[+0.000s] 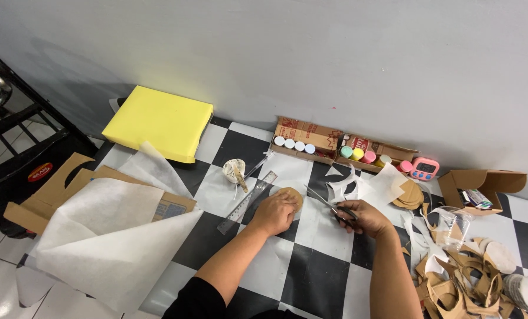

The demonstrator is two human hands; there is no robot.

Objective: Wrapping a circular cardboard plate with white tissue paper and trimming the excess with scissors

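Note:
My left hand [274,214] presses flat on a round brown cardboard disc [293,195] that lies on white paper on the black-and-white checkered surface. My right hand [365,217] grips a pair of scissors [324,201] with black handles; the blades point up and left toward the disc, slightly apart. A clear ruler [247,202] lies just left of my left hand. A cut piece of white paper [349,188] sits just beyond the scissors.
Large white paper sheets [107,236] and flat cardboard [45,198] lie at left, a yellow block [160,121] behind them. Open boxes of paint pots [329,147], a pink timer [424,168], a small brown box [482,186], cardboard discs [408,195] and scraps [458,283] fill the right.

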